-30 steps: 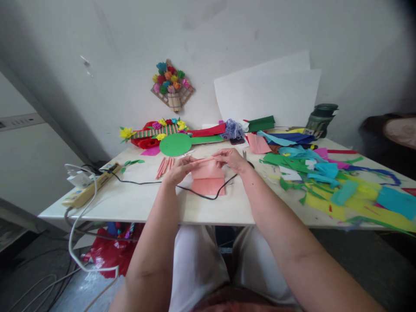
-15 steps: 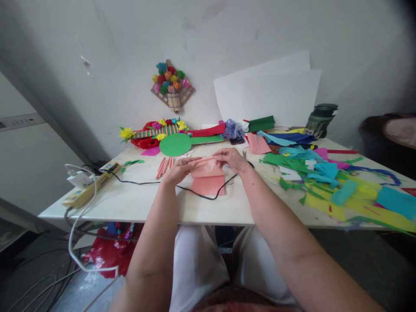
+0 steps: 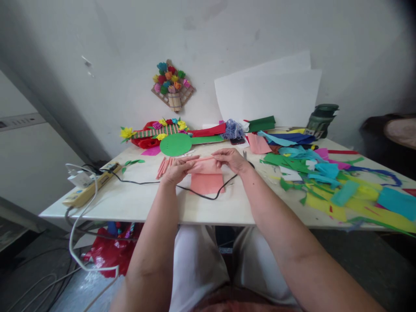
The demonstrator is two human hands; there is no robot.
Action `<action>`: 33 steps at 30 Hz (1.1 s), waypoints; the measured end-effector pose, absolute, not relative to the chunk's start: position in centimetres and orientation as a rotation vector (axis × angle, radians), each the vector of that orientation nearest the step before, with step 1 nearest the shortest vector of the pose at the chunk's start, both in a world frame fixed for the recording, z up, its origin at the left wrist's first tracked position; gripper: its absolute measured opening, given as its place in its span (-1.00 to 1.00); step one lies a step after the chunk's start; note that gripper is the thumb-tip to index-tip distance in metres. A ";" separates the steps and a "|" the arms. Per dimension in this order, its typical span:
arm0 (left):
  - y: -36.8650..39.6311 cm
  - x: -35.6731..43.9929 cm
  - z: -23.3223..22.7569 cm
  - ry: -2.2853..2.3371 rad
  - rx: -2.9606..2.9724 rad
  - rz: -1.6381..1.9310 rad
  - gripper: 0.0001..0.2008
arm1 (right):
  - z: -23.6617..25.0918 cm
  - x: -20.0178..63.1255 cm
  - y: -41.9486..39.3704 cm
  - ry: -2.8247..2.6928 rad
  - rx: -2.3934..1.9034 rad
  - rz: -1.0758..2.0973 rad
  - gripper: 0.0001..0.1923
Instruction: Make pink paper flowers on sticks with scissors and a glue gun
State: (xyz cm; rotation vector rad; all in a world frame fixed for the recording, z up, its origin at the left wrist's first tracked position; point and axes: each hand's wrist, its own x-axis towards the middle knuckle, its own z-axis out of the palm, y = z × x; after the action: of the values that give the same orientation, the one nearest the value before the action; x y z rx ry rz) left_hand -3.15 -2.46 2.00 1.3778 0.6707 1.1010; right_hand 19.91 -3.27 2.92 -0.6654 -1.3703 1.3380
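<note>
Both hands hold a piece of salmon-pink paper (image 3: 204,167) just above the table, its top edge rolled into a narrow tube. My left hand (image 3: 177,170) pinches the left end of the roll, and my right hand (image 3: 230,159) pinches the right end. Below it, a flat salmon-pink sheet (image 3: 206,183) lies on the table, partly covered by the held piece. Beside my left hand is a small bunch of rolled pink paper sticks (image 3: 164,167). A pair of scissors (image 3: 245,155) lies just beyond my right hand, mostly hidden.
A black cable (image 3: 195,192) runs across the table (image 3: 130,203) and over the flat sheet. On the left sits a power strip (image 3: 87,189). Paper scraps (image 3: 325,173) cover the right side. A green paddle-shaped piece (image 3: 176,144) and a dark bottle (image 3: 321,121) stand farther back.
The held paper has come a little lower and flatter, with slightly less of it hanging below the roll. Both hands stay in nearly the same place.
</note>
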 end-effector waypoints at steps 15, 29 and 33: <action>-2.4 -3.2 1.9 0.662 1.393 1.129 -0.60 | 2.7 20.2 -3.1 -1.373 -0.687 1.349 -0.72; -2.2 -3.2 1.6 0.626 1.318 1.157 -0.68 | 3.0 20.3 -3.3 -1.370 -0.592 1.406 -0.78; -2.2 -3.2 1.7 0.635 1.312 1.157 -0.68 | 3.0 20.3 -3.4 -1.378 -0.596 1.388 -0.78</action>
State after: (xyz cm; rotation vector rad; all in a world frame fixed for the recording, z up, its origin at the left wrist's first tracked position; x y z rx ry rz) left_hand -3.21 -2.25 1.74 1.3122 0.6354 1.1567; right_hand 20.27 -3.41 3.02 -0.5960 -1.3778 1.3878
